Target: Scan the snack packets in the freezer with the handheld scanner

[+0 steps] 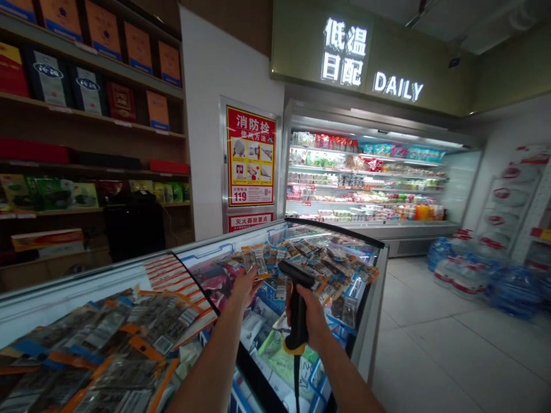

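Note:
My right hand [313, 315] is wrapped around the handle of a black barcode scanner [298, 312] with a yellow base and a trailing cable. Its head points left, toward a small plastic food packet [255, 259] with orange edges and a printed label. My left hand [245, 288] grips that packet at its lower edge. Many similar packets [331, 261] lie spread over the glass top of a chest freezer beyond both hands. Another heap of packets [120, 344] covers the near left part. Frozen bags [279, 350] show inside the freezer under the scanner.
A lit refrigerated display [365, 178] stands at the back. Boxed goods fill wooden shelves [94, 115] on the left. Bottled water packs [469, 269] sit on the tiled floor [430, 350] to the right. The freezer's rim [376, 321] runs along my right side.

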A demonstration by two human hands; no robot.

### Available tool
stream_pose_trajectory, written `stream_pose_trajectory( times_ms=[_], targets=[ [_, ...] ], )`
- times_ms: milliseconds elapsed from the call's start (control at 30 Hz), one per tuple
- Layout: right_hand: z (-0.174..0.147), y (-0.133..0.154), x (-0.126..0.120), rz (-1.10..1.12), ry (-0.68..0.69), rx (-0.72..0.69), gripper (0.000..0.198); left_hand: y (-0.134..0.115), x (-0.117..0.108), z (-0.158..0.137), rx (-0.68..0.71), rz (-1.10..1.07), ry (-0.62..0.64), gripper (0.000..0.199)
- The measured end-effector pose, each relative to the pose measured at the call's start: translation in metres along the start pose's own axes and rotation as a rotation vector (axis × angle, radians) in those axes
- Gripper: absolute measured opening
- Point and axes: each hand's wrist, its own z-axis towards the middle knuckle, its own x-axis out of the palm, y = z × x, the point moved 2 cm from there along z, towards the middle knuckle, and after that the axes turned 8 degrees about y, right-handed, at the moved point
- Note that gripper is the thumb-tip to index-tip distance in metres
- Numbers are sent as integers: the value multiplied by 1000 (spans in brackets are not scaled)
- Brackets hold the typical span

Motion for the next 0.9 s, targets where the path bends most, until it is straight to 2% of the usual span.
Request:
stream_pose_trajectory(
  times_ms=[200, 500, 667, 767, 900],
  targets=[
    [-2, -6, 5, -88, -20, 58, 31, 4, -3, 8, 43, -75, 2, 12],
    [-3, -6, 6, -100, 16, 54, 30, 1, -8, 11, 82, -80, -54, 10],
    [-6, -6, 9, -108, 41, 56, 31, -1, -9, 10, 92, -78, -33, 8],
    [-7, -5, 6, -90, 18, 35, 32, -4, -8, 7, 95, -12, -66, 8],
    [-5, -2, -4, -46, -116, -12, 32, -10, -10, -1, 160, 198, -135, 10]
  ],
)
